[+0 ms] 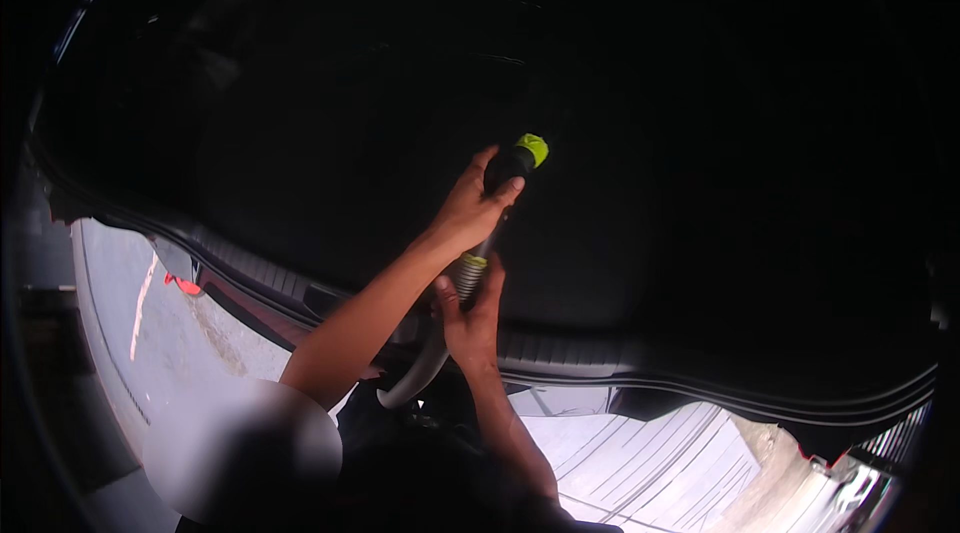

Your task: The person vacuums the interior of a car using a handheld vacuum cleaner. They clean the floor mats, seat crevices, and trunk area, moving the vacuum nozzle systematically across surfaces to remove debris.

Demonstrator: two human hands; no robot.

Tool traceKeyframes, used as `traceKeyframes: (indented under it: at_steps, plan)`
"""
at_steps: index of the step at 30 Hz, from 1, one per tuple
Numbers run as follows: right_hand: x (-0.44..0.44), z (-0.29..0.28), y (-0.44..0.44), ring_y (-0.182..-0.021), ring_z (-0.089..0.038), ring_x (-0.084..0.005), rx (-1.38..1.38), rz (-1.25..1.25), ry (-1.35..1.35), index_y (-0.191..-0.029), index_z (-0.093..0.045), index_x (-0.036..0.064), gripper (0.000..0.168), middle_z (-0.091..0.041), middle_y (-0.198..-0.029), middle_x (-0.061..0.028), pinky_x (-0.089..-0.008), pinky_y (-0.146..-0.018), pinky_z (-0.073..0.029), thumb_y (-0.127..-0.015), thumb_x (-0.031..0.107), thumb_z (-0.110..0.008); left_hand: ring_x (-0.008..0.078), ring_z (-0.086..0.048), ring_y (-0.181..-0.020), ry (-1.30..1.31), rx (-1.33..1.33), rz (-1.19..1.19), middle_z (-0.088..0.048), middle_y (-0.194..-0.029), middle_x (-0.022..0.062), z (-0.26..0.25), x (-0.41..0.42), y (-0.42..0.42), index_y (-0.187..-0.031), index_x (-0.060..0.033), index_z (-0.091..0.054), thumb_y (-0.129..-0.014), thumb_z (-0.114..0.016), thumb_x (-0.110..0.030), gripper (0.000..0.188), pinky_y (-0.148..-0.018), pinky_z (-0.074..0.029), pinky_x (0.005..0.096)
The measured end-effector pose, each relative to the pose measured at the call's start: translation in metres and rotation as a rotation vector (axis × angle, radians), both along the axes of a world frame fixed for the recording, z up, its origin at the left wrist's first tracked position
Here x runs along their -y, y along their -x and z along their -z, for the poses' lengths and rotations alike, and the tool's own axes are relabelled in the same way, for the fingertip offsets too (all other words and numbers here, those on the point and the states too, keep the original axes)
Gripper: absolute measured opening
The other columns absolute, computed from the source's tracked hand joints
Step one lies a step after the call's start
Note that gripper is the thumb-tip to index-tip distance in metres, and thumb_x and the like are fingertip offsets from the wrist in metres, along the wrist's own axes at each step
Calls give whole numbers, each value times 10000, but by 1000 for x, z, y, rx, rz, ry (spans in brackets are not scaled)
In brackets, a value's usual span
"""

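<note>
My left hand (480, 199) is wrapped around the black upper part of a vacuum-type hose nozzle (508, 167). A bright yellow-green tip (533, 149) caps its far end, pointing up and to the right over the dark floor of a car's cargo area (585, 248). Lower down, my right hand (472, 315) grips the tool at a ribbed collar (470, 279) that has a yellow-green ring above it. From there a grey hose (420, 375) curves down toward my body. Whether the tip touches the floor cannot be told in the dark.
The ribbed cargo sill (559, 349) runs between me and the cargo floor, with the body edge (712, 386) curving along to the right. Pale pavement (202, 323) shows outside on the left, with a red object (182, 284). A blurred pale round shape (187, 450) fills the lower left.
</note>
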State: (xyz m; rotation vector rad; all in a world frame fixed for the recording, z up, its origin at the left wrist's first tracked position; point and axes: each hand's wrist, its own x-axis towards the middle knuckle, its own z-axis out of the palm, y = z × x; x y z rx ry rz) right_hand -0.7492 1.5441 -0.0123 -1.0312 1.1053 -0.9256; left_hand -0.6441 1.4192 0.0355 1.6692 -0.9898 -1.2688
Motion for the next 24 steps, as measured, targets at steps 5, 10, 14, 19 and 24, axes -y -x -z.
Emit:
traceKeyframes:
  at_steps: [5, 10, 14, 19, 24]
  plan:
    - [73, -51, 23, -562, -612, -147, -45, -149, -288, -1325, -574, 14, 450, -630, -806, -73, -313, -456, -517, -1084, 389, -635, 277, -596, -1396, 29, 94, -75, -644, -1444, 186, 24, -68, -70, -1533, -56, -570, -1115, -552, -522, 626, -1129, -489, 391]
    - [176, -34, 22, -525, -528, -125, 292, -147, -467, -1225, -630, -1, 393, -594, -770, -53, -298, -468, -471, -1094, 363, -559, 305, -661, -1296, 60, 101, -267, -666, -1365, 176, 89, -129, -115, -1350, -24, -706, -1098, -638, -388, 447, -1061, -530, 394]
    - [224, -20, 39, -517, -449, -101, 742, -169, -650, -1334, -585, 30, 452, -501, -792, -45, -240, -453, -394, -1130, 422, -488, 287, -656, -1246, 113, 150, -304, -666, -1346, 155, 106, -153, -133, -1338, -13, -696, -1101, -638, -364, 427, -1062, -507, 393]
    - [142, -24, 54, -509, -451, -107, 655, -245, -752, -1209, -608, 85, 397, -485, -742, -44, -241, -411, -365, -1127, 456, -493, 404, -484, -1446, 225, 504, -338, -585, -1455, 189, 100, -159, -199, -1372, -14, -636, -1042, -709, -248, 411, -1205, -399, 476]
    - [153, -14, 1, -637, -568, -140, 346, 111, -471, -1222, -600, 58, 372, -605, -795, -80, -335, -546, -518, -1103, 404, -534, 454, -376, -1539, 292, 750, -366, -512, -1544, 205, 122, -87, -265, -1451, 12, -570, -1006, -738, -211, 525, -1254, -365, 528]
